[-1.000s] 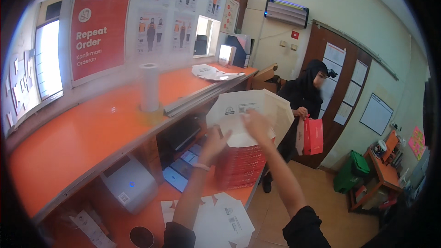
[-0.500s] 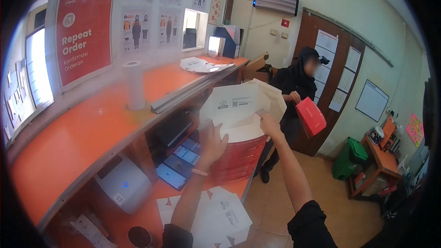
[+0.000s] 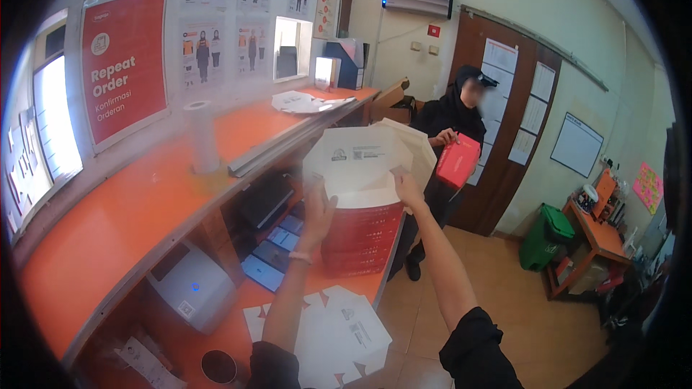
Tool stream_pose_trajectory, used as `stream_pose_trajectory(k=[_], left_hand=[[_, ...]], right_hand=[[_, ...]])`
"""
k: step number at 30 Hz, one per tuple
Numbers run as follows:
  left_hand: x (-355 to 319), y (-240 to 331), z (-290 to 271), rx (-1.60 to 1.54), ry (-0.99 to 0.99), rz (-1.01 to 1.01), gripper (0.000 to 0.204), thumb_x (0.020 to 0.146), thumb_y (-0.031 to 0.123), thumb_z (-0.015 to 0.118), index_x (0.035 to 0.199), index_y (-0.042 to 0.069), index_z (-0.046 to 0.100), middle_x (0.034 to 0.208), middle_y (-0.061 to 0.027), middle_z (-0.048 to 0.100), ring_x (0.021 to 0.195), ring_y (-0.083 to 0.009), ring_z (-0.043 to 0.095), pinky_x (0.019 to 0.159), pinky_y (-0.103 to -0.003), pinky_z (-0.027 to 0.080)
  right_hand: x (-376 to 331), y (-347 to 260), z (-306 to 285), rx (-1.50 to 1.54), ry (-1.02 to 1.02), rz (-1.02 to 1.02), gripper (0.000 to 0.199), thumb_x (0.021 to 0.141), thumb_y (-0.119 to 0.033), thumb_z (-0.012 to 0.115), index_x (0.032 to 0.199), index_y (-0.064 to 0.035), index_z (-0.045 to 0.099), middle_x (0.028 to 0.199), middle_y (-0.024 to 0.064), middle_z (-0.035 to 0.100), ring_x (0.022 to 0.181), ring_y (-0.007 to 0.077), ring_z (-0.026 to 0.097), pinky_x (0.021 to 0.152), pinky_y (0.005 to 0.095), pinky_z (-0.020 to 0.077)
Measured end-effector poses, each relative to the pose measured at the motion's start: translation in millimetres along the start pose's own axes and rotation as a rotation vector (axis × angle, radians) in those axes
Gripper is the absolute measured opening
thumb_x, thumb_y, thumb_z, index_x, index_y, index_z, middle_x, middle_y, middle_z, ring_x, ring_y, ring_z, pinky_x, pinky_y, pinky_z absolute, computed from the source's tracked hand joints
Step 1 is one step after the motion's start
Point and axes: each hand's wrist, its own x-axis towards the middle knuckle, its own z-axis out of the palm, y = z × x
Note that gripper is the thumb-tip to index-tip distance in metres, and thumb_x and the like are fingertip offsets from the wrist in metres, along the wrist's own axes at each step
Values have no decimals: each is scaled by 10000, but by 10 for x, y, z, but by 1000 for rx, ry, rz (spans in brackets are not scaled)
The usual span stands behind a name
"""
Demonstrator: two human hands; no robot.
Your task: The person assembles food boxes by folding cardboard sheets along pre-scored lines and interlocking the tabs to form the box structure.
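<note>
A white-lined cardboard box with its lid raised sits atop a stack of red boxes. My left hand grips the box's left corner, fingers up along the lid edge and thumb toward the inside. On the opposite side, my right hand pinches the corner where lid and wall meet. Below my wrists, flat white cardboard blanks with notched edges lie on the orange lower shelf. More white cardboard rests on the upper counter.
To the right stands a person in black, holding a red box. Several phones and a grey printer sit on the lower shelf near a dark cup. A paper roll stands on the counter; a green bin is farther right.
The raised lid now faces me more squarely, with both hands still at the box. The person at right has turned the red box more upright and moved it closer to the stack.
</note>
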Motion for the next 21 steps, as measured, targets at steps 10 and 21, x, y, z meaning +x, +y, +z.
stream_pose_trajectory(k=[10, 21], left_hand=[[-2792, 1490, -660, -112, -602, -488, 384, 798, 201, 563, 1123, 41, 435, 1131, -153, 469, 1067, -290, 448, 923, -356, 336], [-4116, 2401, -556, -481, -1020, -519, 357, 806, 251, 513, 1042, -15, 475, 1020, -189, 536, 969, -324, 510, 867, -372, 382]], right_hand=[[-1813, -549, -218, 442, -60, -47, 150, 810, -102, 529, 937, -27, 557, 821, 64, 551, 702, 122, 521, 607, 253, 430], [-4494, -1737, 521, 622, -1221, -491, 315, 745, -116, 568, 1059, -119, 551, 927, 103, 469, 880, 245, 487, 718, 364, 404]])
